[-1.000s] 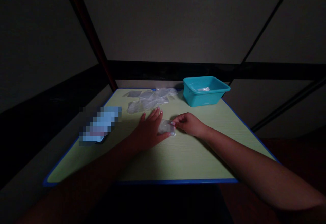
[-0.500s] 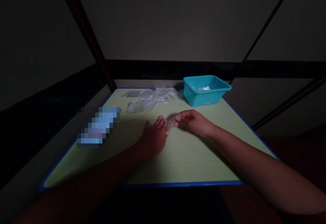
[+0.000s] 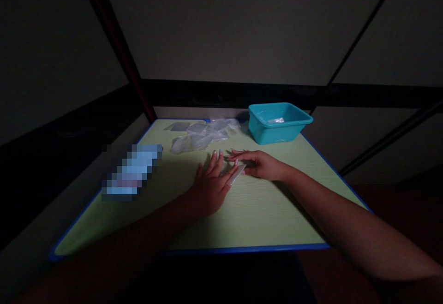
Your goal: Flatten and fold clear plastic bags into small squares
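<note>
A small clear plastic bag (image 3: 237, 175) lies folded on the table between my two hands. My left hand (image 3: 211, 191) rests palm down with its fingers spread, its forefinger and thumb touching the bag. From the right, my right hand (image 3: 261, 164) reaches in with fingers stretched out and apart from the thumb. Its thumb is at the bag's right edge; the other fingers extend above and beyond it. Part of the bag is hidden under my left hand.
Several clear plastic bags (image 3: 200, 137) lie overlapping at the back of the pale green table (image 3: 263, 221), which has a blue edge. A turquoise basket (image 3: 277, 133) with something clear and shiny inside stands back right. A pixelated blue object (image 3: 133, 170) lies at the left.
My left hand's fingers have spread apart. My right hand has gone from pinching the bag's edge to stretched fingers, and the bag's right side now stands folded up.
</note>
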{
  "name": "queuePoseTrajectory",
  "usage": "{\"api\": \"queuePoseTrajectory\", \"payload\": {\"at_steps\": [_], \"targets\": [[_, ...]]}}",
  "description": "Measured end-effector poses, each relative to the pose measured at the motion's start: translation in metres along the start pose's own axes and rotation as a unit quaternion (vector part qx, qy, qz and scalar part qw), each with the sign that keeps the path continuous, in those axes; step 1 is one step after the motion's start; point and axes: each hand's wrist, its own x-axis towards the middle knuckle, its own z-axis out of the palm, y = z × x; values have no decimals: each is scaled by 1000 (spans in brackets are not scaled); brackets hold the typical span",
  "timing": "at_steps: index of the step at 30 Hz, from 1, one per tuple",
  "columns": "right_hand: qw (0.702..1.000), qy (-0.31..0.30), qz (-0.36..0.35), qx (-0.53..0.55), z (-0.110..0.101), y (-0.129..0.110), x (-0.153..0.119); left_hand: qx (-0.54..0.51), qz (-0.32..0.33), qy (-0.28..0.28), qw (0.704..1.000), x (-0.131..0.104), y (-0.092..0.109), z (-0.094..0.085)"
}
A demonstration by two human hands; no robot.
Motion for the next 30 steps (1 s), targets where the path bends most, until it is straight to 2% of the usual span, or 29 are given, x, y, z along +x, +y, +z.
{"api": "queuePoseTrajectory", "payload": {"at_steps": [6, 10, 12, 16, 18, 24, 26, 30], "targets": [[991, 17, 61, 119, 6, 2, 2, -17, -5, -9, 1000, 0, 1, -1], [985, 27, 89, 149, 11, 4, 2, -25, 12, 19, 999, 4, -3, 6], [986, 32, 94, 134, 12, 4, 2, -28, 20, 57, 998, 6, -6, 9], [990, 27, 103, 93, 12, 3, 2, -32, 31, 209, 977, 8, -10, 7], [989, 33, 109, 90, 12, 3, 2, -43, 26, 244, 968, 8, -12, 2], [985, 56, 122, 109, 15, 4, 3, -55, -7, 149, 987, 9, -17, -4], [984, 60, 126, 114, 16, 3, 4, -54, 0, 172, 984, 9, -18, -4], [985, 47, 128, 108, 14, 1, 3, -55, 4, 255, 965, 6, -16, -6]]}}
